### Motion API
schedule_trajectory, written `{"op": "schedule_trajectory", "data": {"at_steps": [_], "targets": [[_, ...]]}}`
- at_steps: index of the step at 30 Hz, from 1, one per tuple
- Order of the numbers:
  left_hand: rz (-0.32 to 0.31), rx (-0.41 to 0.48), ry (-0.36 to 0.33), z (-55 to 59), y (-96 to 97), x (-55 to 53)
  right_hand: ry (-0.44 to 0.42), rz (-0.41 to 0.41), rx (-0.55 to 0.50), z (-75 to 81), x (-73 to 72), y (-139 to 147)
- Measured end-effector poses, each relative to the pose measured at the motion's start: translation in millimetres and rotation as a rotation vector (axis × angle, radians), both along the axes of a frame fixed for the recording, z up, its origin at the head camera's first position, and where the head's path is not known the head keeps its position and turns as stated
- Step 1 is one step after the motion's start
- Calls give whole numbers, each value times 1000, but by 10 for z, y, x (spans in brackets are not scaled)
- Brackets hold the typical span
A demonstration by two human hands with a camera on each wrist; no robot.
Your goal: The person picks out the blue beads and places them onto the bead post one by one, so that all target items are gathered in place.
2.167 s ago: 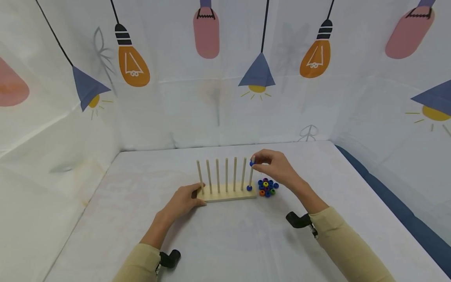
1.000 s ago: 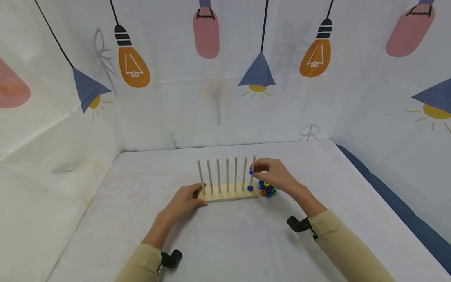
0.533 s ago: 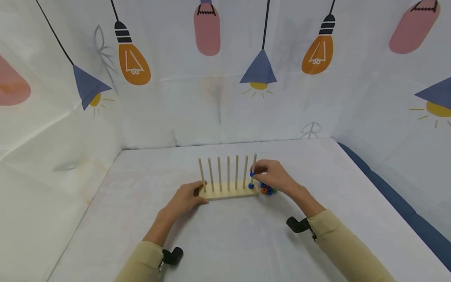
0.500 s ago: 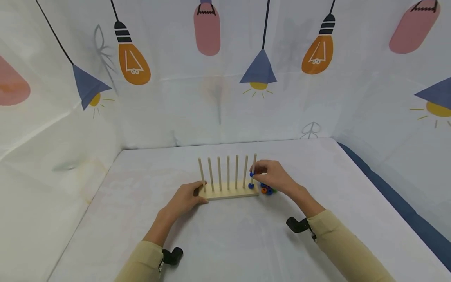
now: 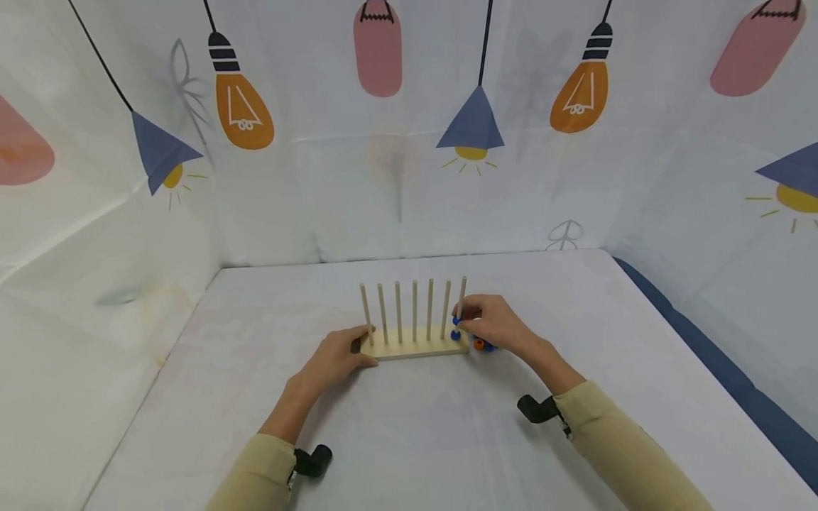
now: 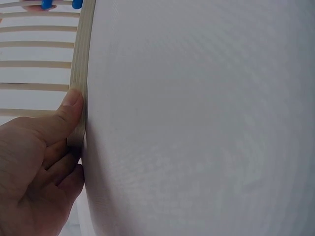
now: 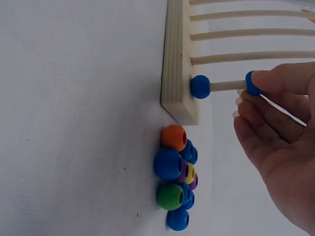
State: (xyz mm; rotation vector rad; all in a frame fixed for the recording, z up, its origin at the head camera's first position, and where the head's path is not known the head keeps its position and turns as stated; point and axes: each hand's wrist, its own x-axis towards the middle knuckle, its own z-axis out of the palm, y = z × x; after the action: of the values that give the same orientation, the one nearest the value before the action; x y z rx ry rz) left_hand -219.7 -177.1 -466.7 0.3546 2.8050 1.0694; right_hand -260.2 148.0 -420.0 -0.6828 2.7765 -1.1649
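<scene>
A pale wooden peg rack (image 5: pixel 409 349) with a row of several upright pegs stands on the table in the head view. My left hand (image 5: pixel 334 356) grips the left end of its base, thumb along the front edge in the left wrist view. At the rack's other end, my right hand (image 5: pixel 495 323) pinches a blue bead (image 7: pixel 252 84) that is threaded on the rightmost peg. A second blue bead (image 7: pixel 200 87) sits at the foot of that peg, with bare peg showing between the two. The other pegs carry no beads.
Just right of the rack lies a cluster of loose beads, with an orange bead (image 7: pixel 173 137), a green bead (image 7: pixel 170 196), and several blue, purple and yellow ones. My right hand partly covers them in the head view. A white cloth (image 5: pixel 409 426) covers the table.
The blue bead in my right hand has come down from near the peg's tip to its lower half, closer to the bead at the foot. My left hand keeps its grip on the base.
</scene>
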Motion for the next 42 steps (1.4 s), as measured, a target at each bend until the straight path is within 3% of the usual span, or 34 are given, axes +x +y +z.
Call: {"op": "schedule_trajectory", "data": {"at_steps": [15,25,33,42], "targets": [[-18,-11,17,14,-6,-9,-36,32,31,-89,-5,-22],[-11,-18,21,15,1,-13,6,8,61,-143,-15,-27],[-12,-30,17,18,-39,25,51,33,76,-218,14,-38],[-14,-23,13,14,-29,-5,82,20,102,-183,39,55]]}}
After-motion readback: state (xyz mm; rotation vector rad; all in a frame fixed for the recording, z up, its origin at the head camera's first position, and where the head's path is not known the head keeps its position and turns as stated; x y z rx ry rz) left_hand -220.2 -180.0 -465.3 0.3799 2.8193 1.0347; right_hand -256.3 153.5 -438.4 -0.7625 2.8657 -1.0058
